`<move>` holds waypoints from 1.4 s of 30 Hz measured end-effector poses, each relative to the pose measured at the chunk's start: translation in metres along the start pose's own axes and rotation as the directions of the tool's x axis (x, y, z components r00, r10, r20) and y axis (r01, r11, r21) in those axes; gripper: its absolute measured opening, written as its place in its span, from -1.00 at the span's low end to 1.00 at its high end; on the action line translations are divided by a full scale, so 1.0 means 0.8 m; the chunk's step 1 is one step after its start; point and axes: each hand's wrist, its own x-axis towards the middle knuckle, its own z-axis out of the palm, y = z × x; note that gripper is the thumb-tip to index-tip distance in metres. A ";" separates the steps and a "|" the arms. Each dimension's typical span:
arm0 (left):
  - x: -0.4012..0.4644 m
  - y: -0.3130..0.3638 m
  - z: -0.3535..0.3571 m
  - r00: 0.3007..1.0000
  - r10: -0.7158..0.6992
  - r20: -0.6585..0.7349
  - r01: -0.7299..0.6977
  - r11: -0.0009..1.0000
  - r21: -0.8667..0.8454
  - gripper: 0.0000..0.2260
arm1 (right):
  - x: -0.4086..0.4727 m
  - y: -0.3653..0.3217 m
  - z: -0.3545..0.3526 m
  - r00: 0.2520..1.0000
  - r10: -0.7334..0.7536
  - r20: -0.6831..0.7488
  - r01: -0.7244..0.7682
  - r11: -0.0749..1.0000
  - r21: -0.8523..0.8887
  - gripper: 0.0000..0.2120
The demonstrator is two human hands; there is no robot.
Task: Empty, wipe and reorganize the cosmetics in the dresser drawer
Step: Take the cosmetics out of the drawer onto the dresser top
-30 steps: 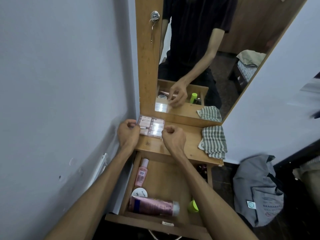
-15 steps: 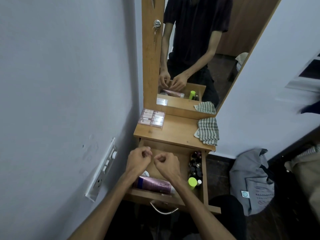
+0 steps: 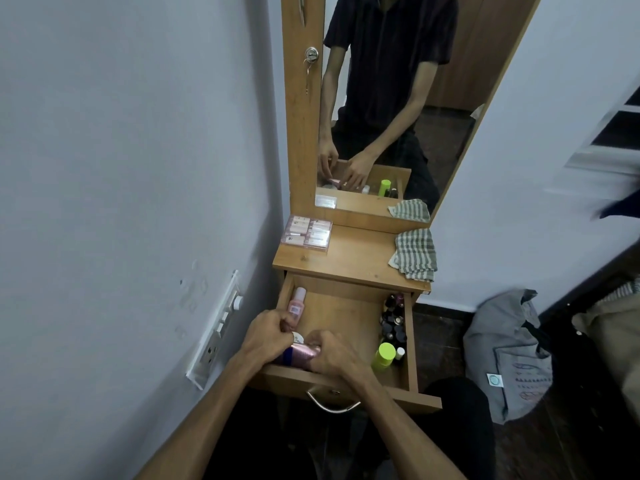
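The wooden drawer (image 3: 412,344) is pulled out under the dresser top (image 3: 349,258). A large pink tube (image 3: 300,355) lies across the drawer's front left. My left hand (image 3: 265,336) curls round its left end, and my right hand (image 3: 334,351) grips its right end. A small pink bottle (image 3: 297,304) lies along the left wall, its lower end at my left fingers. Between my hands peeks a white round jar (image 3: 298,337). A green-capped bottle (image 3: 384,355) and several small dark bottles (image 3: 393,317) fill the right side. A pink palette box (image 3: 307,232) rests on the top's back left.
A folded striped cloth (image 3: 414,254) lies at the top's right edge. The mirror (image 3: 398,98) stands behind, with a key lock (image 3: 311,55) on its frame. A wall switchboard (image 3: 216,327) juts out at the left. A grey bag (image 3: 505,355) sits on the floor at the right.
My hands left the palette box on the dresser top, came down into the drawer and took hold of the large pink tube. The view pulled back.
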 end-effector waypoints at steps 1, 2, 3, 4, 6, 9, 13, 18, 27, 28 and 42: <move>-0.001 -0.002 0.000 1.000 0.000 0.004 0.000 1.000 -0.009 -0.81 | 0.000 0.001 0.000 1.000 0.002 0.009 -0.002 1.000 0.011 -0.58; -0.001 -0.003 0.000 1.000 -0.001 0.004 0.001 1.000 -0.020 -0.80 | 0.001 0.005 0.000 1.000 0.004 0.016 -0.005 1.000 0.019 -0.58; -0.001 -0.005 0.000 1.000 -0.001 0.001 0.001 1.000 -0.031 -0.79 | 0.002 0.007 -0.001 1.000 0.009 0.020 -0.009 1.000 0.028 -0.59; -0.001 -0.006 0.001 1.000 -0.003 0.000 0.003 0.999 -0.045 -0.79 | 0.003 0.012 -0.001 1.000 0.013 0.023 -0.014 0.999 0.041 -0.59; -0.003 -0.005 0.001 1.000 -0.008 -0.008 0.007 0.996 -0.088 -0.77 | 0.003 0.017 -0.002 1.000 0.014 0.019 -0.016 0.996 0.092 -0.65; -0.002 -0.003 0.001 0.998 -0.011 -0.057 0.001 0.983 -0.181 -0.80 | 0.000 0.019 -0.014 1.000 -0.005 -0.003 0.005 0.981 0.196 -0.81; 0.000 0.005 -0.006 0.990 -0.018 -0.137 -0.032 0.935 -0.353 -0.80 | 0.004 0.016 -0.038 0.995 -0.014 -0.100 0.042 0.958 0.283 -0.86; 0.010 0.024 -0.029 0.985 0.003 -0.173 -0.094 0.851 -0.517 -0.71 | 0.015 0.005 -0.069 0.970 -0.043 -0.239 0.133 0.919 0.372 -0.77; 0.062 0.067 -0.080 0.954 -0.021 -0.299 -0.183 0.750 -0.636 -0.64 | 0.053 -0.050 -0.127 0.879 -0.079 -0.471 0.333 0.808 0.487 -0.74; 0.068 0.070 -0.086 0.950 -0.015 -0.312 -0.191 0.763 -0.618 -0.66 | 0.058 -0.057 -0.133 0.870 -0.079 -0.487 0.350 0.795 0.495 -0.75; 0.149 0.081 -0.129 0.916 -0.008 -0.401 -0.204 0.853 -0.481 -0.69 | 0.132 -0.092 -0.152 0.820 -0.029 -0.572 0.391 0.758 0.522 -0.74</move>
